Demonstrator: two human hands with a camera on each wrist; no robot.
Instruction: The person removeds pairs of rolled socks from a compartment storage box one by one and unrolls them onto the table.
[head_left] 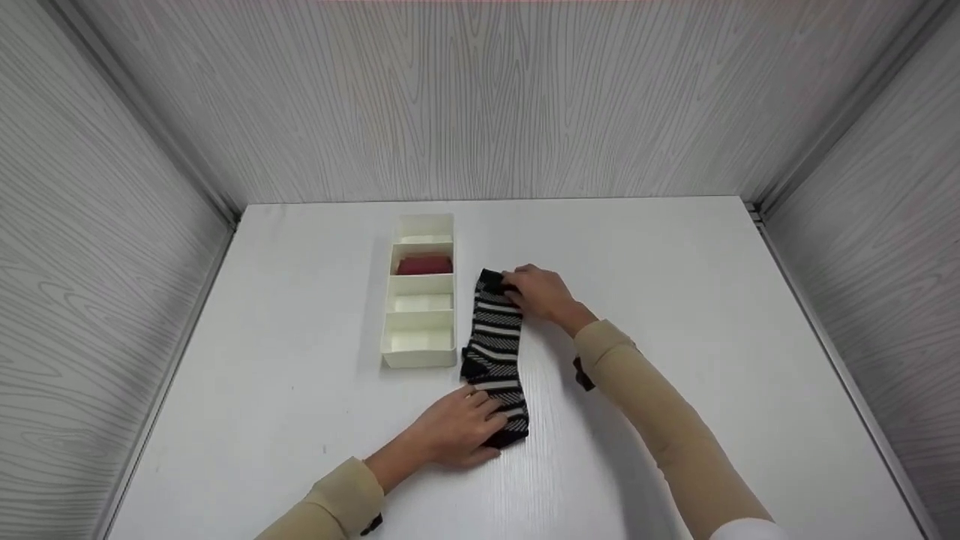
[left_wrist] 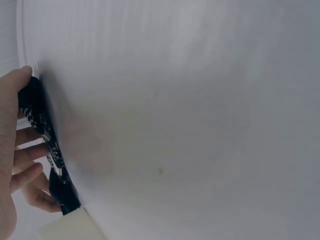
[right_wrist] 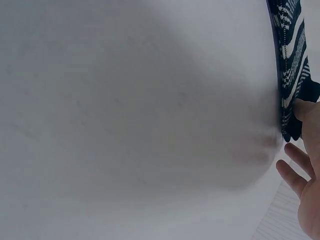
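A black, grey and white striped sock [head_left: 496, 330] lies lengthwise on the white table. Over its near end is my left hand [head_left: 461, 427], fingers resting on the fabric and thumb at the end edge. In the left wrist view those fingers [left_wrist: 31, 152] are spread along the sock [left_wrist: 55, 170]. My right hand [head_left: 538, 291] pinches the black far end by its right edge. The right wrist view shows the right thumb against the sock [right_wrist: 292, 65], while other fingers [right_wrist: 295, 172] stay loosely extended beyond its end.
Left of the sock stands a narrow white divided box [head_left: 420, 352] with several compartments in a row. A folded dark red cloth item [head_left: 424, 265] sits in the second compartment from the back. Wood-grain panels [head_left: 487, 105] wall in the table [head_left: 300, 315] at the back and sides.
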